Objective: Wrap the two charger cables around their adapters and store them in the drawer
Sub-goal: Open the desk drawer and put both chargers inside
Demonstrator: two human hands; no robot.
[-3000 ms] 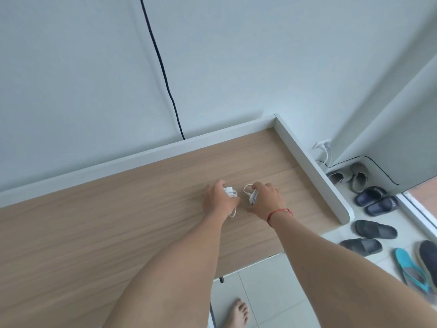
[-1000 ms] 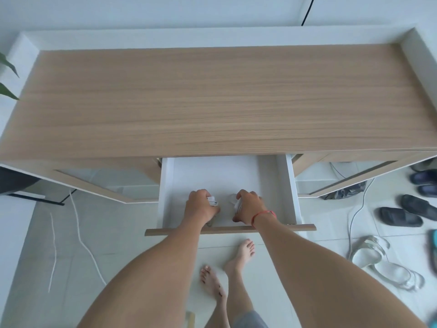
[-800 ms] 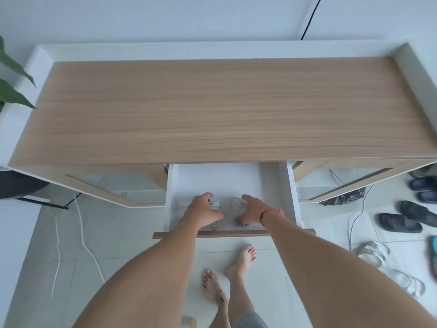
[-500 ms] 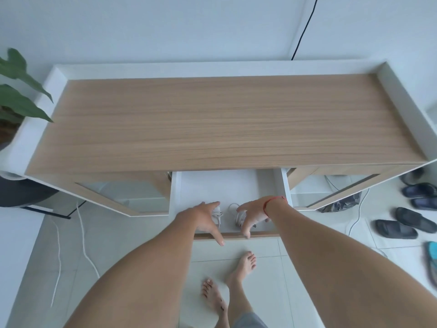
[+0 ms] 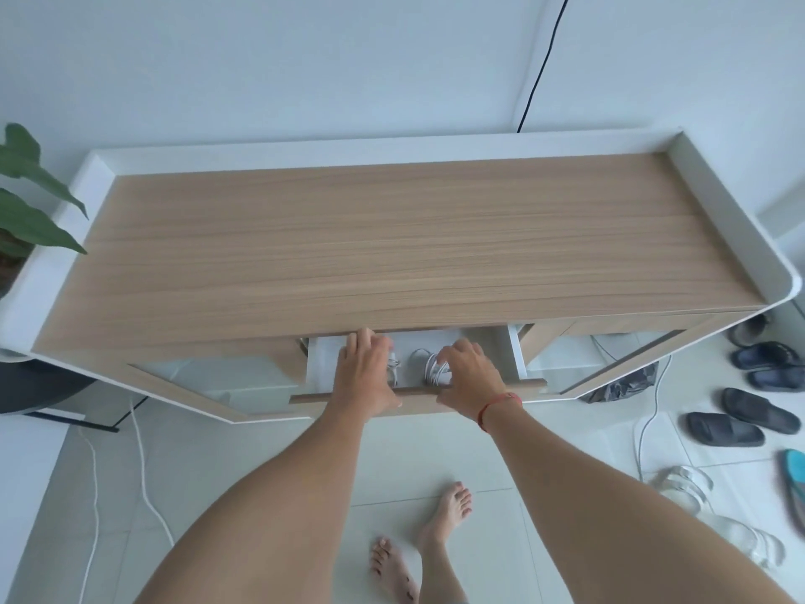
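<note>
Bright, soft light is spread evenly over the pale wall [image 5: 305, 58] and wooden desktop [image 5: 414, 237]. A mild shadow is thrown beneath the desktop onto the drawer [image 5: 324, 355]. Edges are bowed by the wide lens; fine detail is slightly smeared throughout.

The drawer [image 5: 324, 355] gap is just a narrow slot under the table [image 5: 392, 246] edge. My left hand [image 5: 363, 379] and right hand [image 5: 468, 377] take up most of it, with the chargers [image 5: 435, 368] sitting between them.

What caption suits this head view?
Left hand and right hand rest on the open drawer front; two wrapped chargers lie inside.
</note>
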